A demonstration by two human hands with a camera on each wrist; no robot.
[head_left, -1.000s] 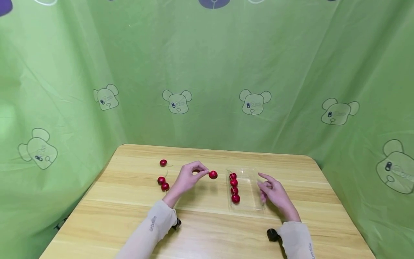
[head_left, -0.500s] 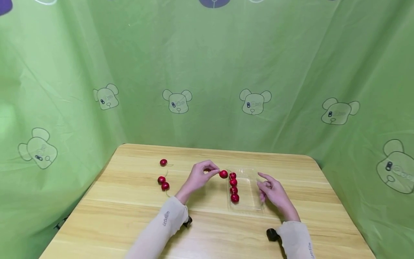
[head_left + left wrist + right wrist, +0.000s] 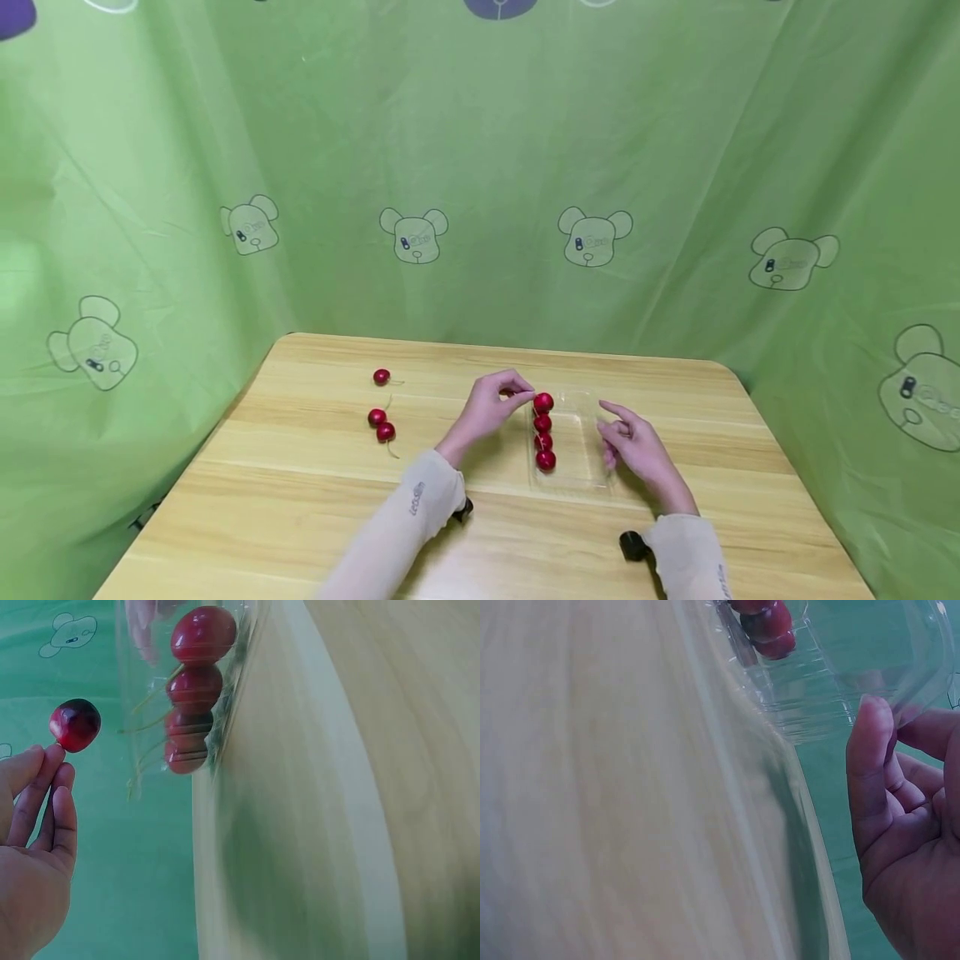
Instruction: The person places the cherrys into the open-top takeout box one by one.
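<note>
Four cherries (image 3: 193,688), clear only from left wrist, left hand (image 3: 486,410) pinching fifth cherry (image 3: 75,725), right hand (image 3: 636,448) unclear

The head view is bright and mostly sharp, with a pale glow on the left of the curtain (image 3: 480,133) and faint glare on the near table (image 3: 540,558). Soft shadows lie under the left hand (image 3: 491,407) and right hand (image 3: 633,446). The 2 wrist views look dimmer and hazy; reflections streak the clear box (image 3: 821,694).

Glossy red cherry (image 3: 75,725) held aloft, four cherries (image 3: 193,688) lined inside clear tray (image 3: 579,454), three loose cherries (image 3: 386,432) outside
</note>
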